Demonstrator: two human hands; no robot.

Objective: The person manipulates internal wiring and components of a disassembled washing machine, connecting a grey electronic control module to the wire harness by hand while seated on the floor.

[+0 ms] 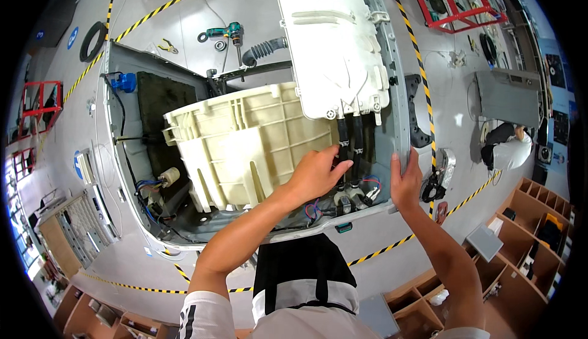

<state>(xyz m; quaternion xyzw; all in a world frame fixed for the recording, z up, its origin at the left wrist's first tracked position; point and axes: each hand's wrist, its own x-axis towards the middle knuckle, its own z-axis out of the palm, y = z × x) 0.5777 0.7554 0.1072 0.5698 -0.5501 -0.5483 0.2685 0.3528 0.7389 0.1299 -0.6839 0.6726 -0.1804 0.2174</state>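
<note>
My left hand (315, 173) is over the right part of the cream plastic tub (245, 143), thumb apart from the slightly bent fingers, fingertips near two black hoses (343, 132); whether they touch is unclear. My right hand (405, 179) grips the right side rim of the grey metal appliance cabinet (399, 137) around the tub. A white plastic housing (324, 32) lies across the cabinet's upper right, with the hoses running down from it to fittings (352, 199) among wires. A blue valve (124, 81) and a ribbed hose (262, 51) also show.
A drill (233, 32), pliers (168, 46) and black rings (219, 46) lie on the floor beyond. Red racks (453, 20) stand around. A co-worker (505, 149) bends by a grey appliance (508, 94) at right. Wooden compartment shelves (514, 235) are at lower right.
</note>
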